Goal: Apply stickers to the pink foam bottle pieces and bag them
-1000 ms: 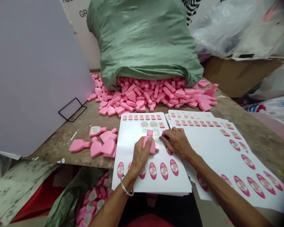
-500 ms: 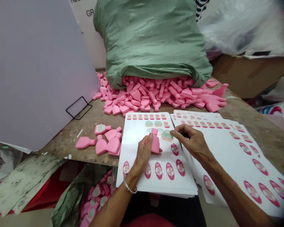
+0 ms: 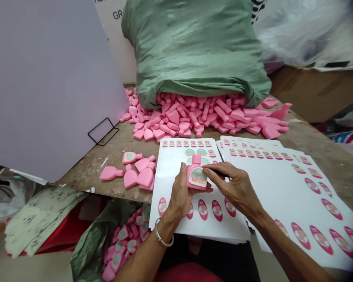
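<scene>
While a tall, flat, pale lilac panel (image 3: 50,86) stands at the far left, a black wire frame (image 3: 103,131) leans out from its lower edge over the brown, worn tabletop (image 3: 85,174). Below the table's front edge, an open dark green sack (image 3: 90,246) holds pink bottles, many with round-topped labels. On the tabletop, a small group of flat pink plastic bottles (image 3: 130,178) lies just left of a stack of white sticker sheets (image 3: 167,184); one of them bears a label.

Above this stack, the left hand (image 3: 181,192), a silvery bangle on its wrist, grips a pink plastic bottle with a narrow cap (image 3: 196,159), its fingers closed around the sides and behind. The bottle is roughly upright, its front carrying a green-and-cream label (image 3: 198,177). The right hand (image 3: 233,182) has its thumb and forefinger nearly together at the label's upper right edge.

Behind, loose pink bottles (image 3: 182,117) spill from a bulging green cloth sack (image 3: 197,47). Further right, more white sticker sheets (image 3: 276,188) overlap, and a brown cardboard box (image 3: 312,92) stands beyond.
</scene>
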Motion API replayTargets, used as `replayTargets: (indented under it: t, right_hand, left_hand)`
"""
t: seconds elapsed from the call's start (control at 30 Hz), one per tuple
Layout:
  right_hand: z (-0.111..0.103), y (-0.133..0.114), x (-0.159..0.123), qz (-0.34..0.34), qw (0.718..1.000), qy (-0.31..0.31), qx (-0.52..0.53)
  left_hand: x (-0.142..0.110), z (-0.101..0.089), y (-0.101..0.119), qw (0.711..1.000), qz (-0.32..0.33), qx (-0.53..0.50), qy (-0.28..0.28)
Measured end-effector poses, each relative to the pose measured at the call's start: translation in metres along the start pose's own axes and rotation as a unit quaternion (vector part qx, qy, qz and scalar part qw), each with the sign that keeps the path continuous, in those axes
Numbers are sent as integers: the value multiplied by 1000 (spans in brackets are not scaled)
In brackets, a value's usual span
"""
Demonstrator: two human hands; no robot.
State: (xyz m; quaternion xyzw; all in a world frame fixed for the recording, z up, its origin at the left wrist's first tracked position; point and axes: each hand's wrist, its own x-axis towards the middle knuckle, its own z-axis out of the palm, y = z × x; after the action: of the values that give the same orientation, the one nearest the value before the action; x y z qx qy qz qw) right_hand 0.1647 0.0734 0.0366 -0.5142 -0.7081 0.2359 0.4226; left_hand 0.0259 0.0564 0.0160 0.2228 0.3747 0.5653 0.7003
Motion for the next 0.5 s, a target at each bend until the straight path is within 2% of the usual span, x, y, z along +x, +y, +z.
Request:
replayTargets:
  t: [0.2, 0.5]
  right_hand:
    - [1, 2, 1, -48, 998, 1, -38]
    - [1, 7, 2, -69, 995, 4, -74]
  left_hand:
    - [0, -2, 0, 1000, -6, 11, -9]
    - [1, 1, 4, 999, -11, 5, -38]
